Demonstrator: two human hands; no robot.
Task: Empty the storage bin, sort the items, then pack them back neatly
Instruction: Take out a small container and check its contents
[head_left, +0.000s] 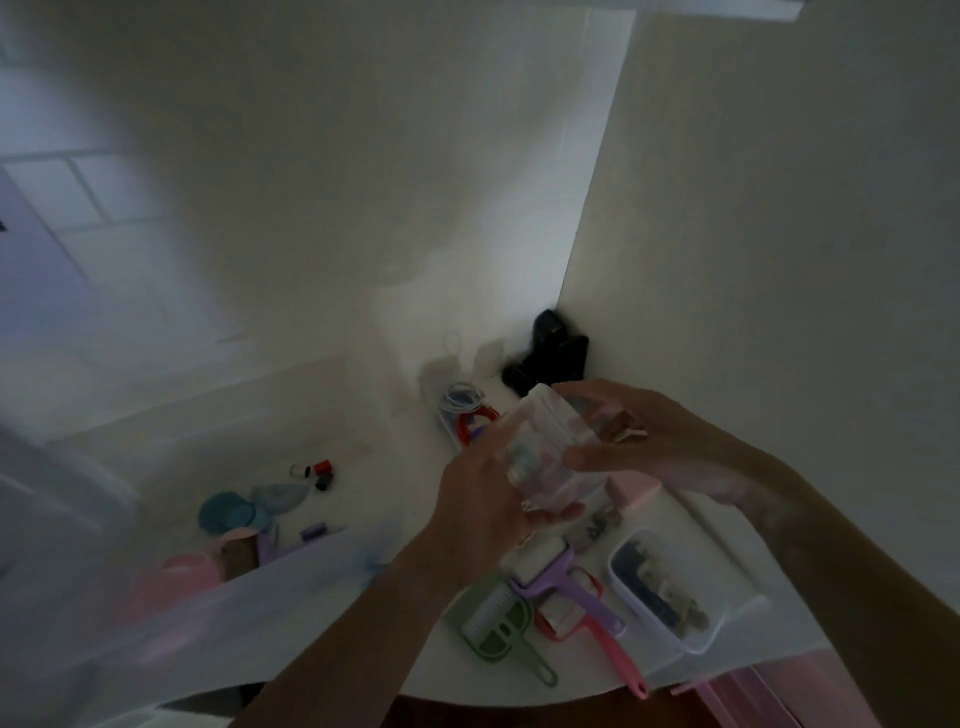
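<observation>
Fingers of both hands curl around a small clear container (550, 447) with small items inside, held up above the white surface (363, 467) — left hand (483, 499) underneath, right hand (654, 436) at the far side. Sorting looks well under way: brushes (550, 597) lie grouped near a filled white tray (660, 592), cords (462, 402) further back, small bits (311, 473) apart. A large translucent bin (171, 613), blurred at lower left — nothing appears repacked yet.
</observation>
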